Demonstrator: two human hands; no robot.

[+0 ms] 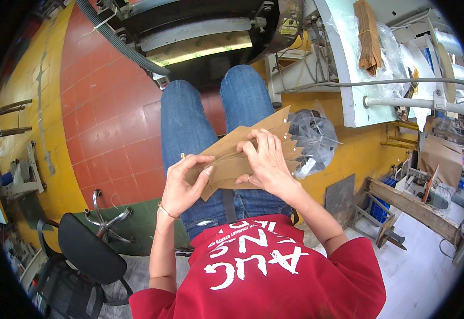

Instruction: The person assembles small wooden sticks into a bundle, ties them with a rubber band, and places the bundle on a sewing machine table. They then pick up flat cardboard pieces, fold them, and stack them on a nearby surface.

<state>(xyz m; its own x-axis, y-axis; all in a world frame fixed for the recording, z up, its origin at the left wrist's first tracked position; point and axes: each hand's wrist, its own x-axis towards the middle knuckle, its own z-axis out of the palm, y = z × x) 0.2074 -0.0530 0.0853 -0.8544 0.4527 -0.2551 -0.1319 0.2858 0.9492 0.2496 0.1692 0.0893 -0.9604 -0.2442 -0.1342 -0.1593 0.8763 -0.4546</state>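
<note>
Across my lap lies a fanned stack of flat tan-brown pieces [229,142], with pointed, jagged ends on the right. They look like thin leather or stiff paper; I cannot tell which. My left hand [185,181] is closed on the stack's left part, thumb and fingers pinching its edge. Over the middle and right part, my right hand [268,162] has bent fingers pressing into the layers, its thumb lower down on the stack. Both hands hold the pieces just above my jeans. The lower layers are partly hidden by my fingers.
A dark machine [200,40] with a roller stands ahead of my knees. A clear plastic bag [317,139] with dark contents sits right of my thigh. At upper right, a pale table [355,101] carries a tied brown bundle [367,40]. A black office chair [91,247] stands lower left.
</note>
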